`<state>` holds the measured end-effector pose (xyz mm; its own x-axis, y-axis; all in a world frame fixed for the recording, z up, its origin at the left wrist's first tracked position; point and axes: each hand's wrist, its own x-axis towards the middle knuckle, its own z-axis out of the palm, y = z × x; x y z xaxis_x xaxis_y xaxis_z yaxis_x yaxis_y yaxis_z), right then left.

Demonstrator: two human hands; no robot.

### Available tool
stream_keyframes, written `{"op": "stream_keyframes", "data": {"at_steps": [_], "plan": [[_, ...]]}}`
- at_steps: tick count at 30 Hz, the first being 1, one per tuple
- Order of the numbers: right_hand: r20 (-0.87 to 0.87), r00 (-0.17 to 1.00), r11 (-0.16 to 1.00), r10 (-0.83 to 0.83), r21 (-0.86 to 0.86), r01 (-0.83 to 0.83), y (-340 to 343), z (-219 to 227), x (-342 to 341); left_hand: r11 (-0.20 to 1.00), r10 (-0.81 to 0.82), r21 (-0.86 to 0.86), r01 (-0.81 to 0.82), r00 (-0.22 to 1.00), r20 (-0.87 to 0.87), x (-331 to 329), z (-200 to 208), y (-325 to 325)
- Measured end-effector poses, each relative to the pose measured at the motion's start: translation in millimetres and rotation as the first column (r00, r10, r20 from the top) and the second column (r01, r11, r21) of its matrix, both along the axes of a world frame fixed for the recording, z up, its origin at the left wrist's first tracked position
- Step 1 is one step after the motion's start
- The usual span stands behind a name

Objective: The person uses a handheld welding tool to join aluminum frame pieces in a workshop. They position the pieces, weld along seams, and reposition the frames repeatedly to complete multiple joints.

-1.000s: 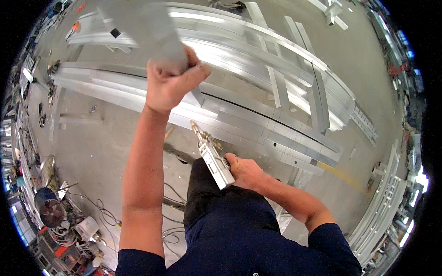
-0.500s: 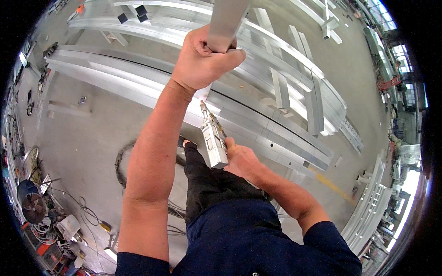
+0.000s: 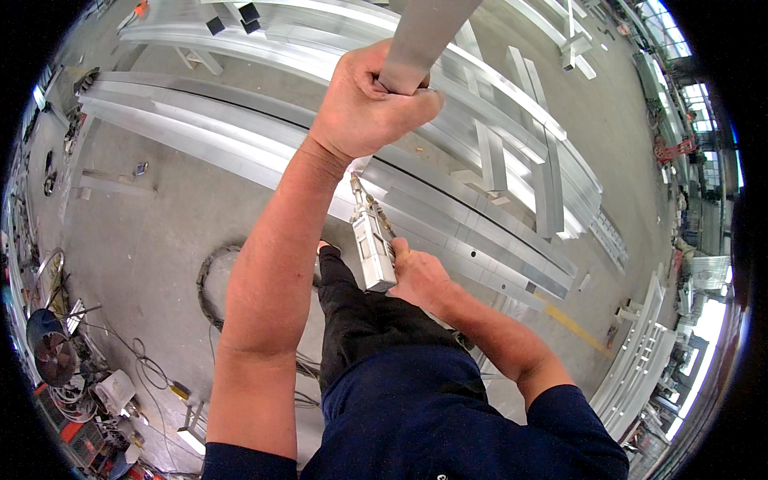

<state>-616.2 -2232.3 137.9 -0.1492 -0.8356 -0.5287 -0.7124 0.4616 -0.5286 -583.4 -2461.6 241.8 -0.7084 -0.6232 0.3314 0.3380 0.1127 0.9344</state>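
Head view: left hand clenched a flat grey metal bar, presumably stiff; right hand gripped a boxy silver metal tool, probably best held rearward.

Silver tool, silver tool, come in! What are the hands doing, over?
Left hand closed around grey metal bar. Right hand gripping silver tool, tip near metal beams, contact unclear. Left forearm hides part of the beams.
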Motion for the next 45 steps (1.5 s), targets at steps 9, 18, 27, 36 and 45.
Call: {"op": "stream_keyframes", "data": {"at_steps": [9, 18, 27, 36, 45], "plan": [[-0.047, 0.998, 0.998, 0.036, 0.05, -0.033, -5.4, 0.5, -3.6, 1.0, 0.027, -0.011, -0.026, 0.999, 0.022, 0.0, -0.6, 0.0], [-0.064, 0.997, 0.997, 0.038, 0.064, -0.034, -6.0, 6.1, -6.9, 0.994, 0.058, -0.098, -0.055, 0.998, 0.023, 2.3, -3.9, -3.3], [-0.061, 0.998, 0.996, 0.023, 0.084, -0.018, -1.0, 8.0, -11.7, 0.996, 0.025, -0.081, -0.026, 1.0, -0.018, 0.7, -6.9, -6.6], [-0.021, 0.999, 1.0, -0.029, 0.008, 0.029, 15.6, 13.5, -18.1, 0.997, 0.072, 0.023, -0.073, 0.996, 0.046, 2.4, 3.2, 1.2], [0.055, 0.959, 0.959, -0.278, -0.05, 0.28, 131.9, 23.4, -42.4, 0.999, -0.032, 0.035, 0.029, 0.995, 0.098, 5.8, -9.5, -2.5]]}}
